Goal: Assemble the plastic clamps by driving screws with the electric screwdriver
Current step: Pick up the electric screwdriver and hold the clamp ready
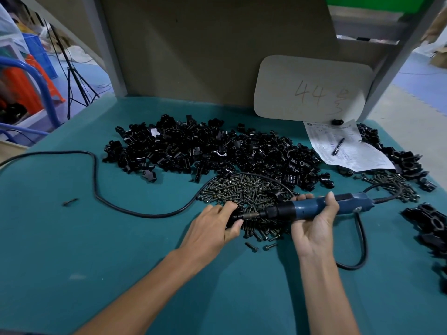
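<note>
My right hand (314,223) grips the blue electric screwdriver (346,204), which lies almost level with its tip pointing left. At that tip my left hand (212,226) pinches a small black clamp piece (235,216), mostly hidden by my fingers. Both hands hover over a heap of dark screws (246,192) on the green table (72,250). Behind the screws spreads a large pile of black plastic clamp parts (205,146). Whether a screw sits on the bit I cannot tell.
The screwdriver's black cable (96,187) loops over the left of the table and curls under my right wrist. A paper sheet with a pen (338,146) lies at back right below a cardboard sign (312,88). More clamps (430,226) lie at the right edge. One stray screw (70,202) lies left.
</note>
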Demonstrator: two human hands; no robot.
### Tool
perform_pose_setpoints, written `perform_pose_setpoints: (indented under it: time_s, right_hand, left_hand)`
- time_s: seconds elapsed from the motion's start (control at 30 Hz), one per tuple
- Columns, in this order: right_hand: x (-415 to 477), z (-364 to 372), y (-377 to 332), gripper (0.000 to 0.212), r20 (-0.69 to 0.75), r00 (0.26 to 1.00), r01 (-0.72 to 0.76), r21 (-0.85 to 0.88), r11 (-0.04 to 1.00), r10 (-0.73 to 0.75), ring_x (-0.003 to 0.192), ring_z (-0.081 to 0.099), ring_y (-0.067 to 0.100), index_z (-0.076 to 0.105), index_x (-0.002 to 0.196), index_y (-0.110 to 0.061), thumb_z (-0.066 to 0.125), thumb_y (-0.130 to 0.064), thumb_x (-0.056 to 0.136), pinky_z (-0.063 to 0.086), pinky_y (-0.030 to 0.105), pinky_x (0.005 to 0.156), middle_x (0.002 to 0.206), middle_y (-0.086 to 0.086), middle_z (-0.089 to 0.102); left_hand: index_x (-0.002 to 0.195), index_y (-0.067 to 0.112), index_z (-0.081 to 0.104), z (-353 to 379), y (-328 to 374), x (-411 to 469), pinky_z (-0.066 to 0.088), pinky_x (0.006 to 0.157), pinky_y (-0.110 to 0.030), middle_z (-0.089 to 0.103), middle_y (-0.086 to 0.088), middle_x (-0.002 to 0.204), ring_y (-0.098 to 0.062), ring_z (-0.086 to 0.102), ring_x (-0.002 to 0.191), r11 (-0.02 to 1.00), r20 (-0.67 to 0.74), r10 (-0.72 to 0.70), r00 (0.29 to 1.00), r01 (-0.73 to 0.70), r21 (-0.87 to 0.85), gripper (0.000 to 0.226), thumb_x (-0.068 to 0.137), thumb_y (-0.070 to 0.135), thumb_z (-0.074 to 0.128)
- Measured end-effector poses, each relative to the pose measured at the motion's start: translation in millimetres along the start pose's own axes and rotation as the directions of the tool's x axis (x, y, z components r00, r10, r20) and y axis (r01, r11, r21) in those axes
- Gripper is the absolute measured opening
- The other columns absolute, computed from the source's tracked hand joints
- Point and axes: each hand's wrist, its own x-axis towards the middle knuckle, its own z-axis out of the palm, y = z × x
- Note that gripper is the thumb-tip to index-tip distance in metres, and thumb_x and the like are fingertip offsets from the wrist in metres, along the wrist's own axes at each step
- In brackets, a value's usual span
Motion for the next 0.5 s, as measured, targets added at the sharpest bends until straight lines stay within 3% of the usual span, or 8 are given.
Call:
perform_pose_setpoints:
  time_s: [0.13, 0.3, 0.5]
  right_hand:
    - [-0.5, 1.2, 1.7, 0.045, -0.008, 1.000, 0.002, -0.021, 1.000, -0.002, 0.076, 0.062, 0.012, 0.039, 0.121, -0.021, 0.068, -0.041, 0.094, 0.057, 0.028, 0.086, 0.083, -0.003, 0.060]
    - [-0.5, 0.5, 2.0, 0.043, -0.027, 1.000, 0.006, -0.063, 0.998, -0.007, 0.074, 0.065, 0.011, 0.041, 0.120, -0.023, 0.069, -0.043, 0.094, 0.058, 0.028, 0.084, 0.083, -0.004, 0.062]
    - [-1.9, 0.8, -0.9, 0.047, -0.027, 1.000, -0.012, -0.065, 0.998, 0.010, 0.085, 0.062, 0.009, 0.045, 0.126, -0.026, 0.071, -0.045, 0.092, 0.049, 0.030, 0.108, 0.090, -0.006, 0.062]
  left_hand:
    - [0.116, 0.032, 0.036, 1.0, -0.4, -0.3, 0.026, 0.059, -0.017, 0.047, 0.011, 0.088, -0.011, 0.036, 0.084, 1.000, 0.007, -0.004, 1.000, 0.004, -0.005, 0.035, 0.098, 0.059, 0.023]
    - [0.111, 0.032, 0.035, 2.2, -1.1, -0.7, 0.027, 0.059, -0.022, 0.048, 0.010, 0.089, -0.011, 0.034, 0.084, 1.000, 0.007, -0.007, 1.000, 0.007, -0.008, 0.032, 0.099, 0.059, 0.023]
    - [0.111, 0.031, 0.037, 2.5, -1.3, -0.1, 0.025, 0.059, -0.018, 0.048, 0.010, 0.089, -0.010, 0.033, 0.083, 1.000, 0.004, -0.005, 1.000, 0.005, -0.005, 0.032, 0.099, 0.058, 0.024]
